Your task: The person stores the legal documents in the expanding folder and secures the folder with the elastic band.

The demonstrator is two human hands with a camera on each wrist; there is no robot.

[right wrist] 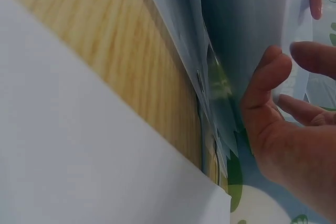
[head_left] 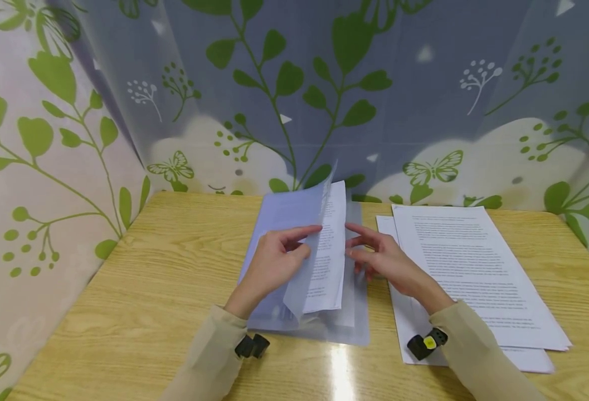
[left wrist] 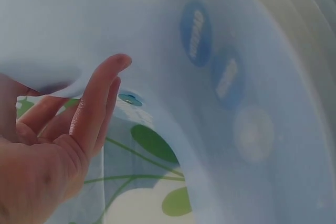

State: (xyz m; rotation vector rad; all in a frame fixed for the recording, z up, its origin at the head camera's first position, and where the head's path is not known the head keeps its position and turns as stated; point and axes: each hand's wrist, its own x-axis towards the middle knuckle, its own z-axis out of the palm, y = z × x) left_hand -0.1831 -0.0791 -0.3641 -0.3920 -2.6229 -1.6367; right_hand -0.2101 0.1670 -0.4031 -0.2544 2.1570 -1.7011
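A translucent bluish plastic folder (head_left: 269, 320) lies on the table with its upper sheet raised and bowed. Inside that raised sheet stand printed pages (head_left: 331, 262), tilted up with their right edge showing. My left hand (head_left: 276, 259) is at the raised plastic sheet, index finger straight along it and thumb apart; in the left wrist view the plastic (left wrist: 152, 35) curves behind the index finger. My right hand (head_left: 381, 259) is at the pages' right edge, fingertips touching it, thumb and fingers spread apart. In the right wrist view a gap shows between thumb and fingers.
A stack of printed sheets (head_left: 465, 262) lies right of the folder, its lower sheets askew, under my right forearm. The wooden table (head_left: 174, 267) ends at a patterned curtain (head_left: 414, 111) behind and on the left. Light glares near the front edge.
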